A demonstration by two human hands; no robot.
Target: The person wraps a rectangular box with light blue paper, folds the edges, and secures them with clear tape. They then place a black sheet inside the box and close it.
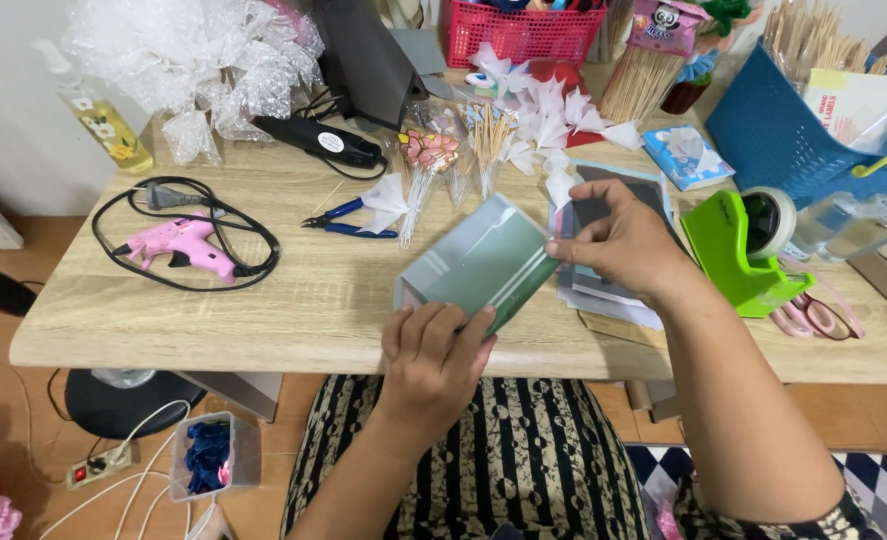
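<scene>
I hold a sheet of grey-green paper (479, 262) over the front edge of the wooden table (264, 310), slightly folded. My left hand (436, 355) grips its near corner from below. My right hand (616, 240) pinches its far right edge with thumb and fingers. Under my right hand lies a stack of grey and pale blue paper sheets (604, 290).
A pink glue gun (186, 245) with black cord lies at left, blue-handled pliers (342, 220) mid-table. White paper flowers (549, 115), wooden skewers (644, 75), a green tape dispenser (739, 250), pink scissors (814, 315), a blue basket (794, 130) and red basket (519, 30) crowd the back and right.
</scene>
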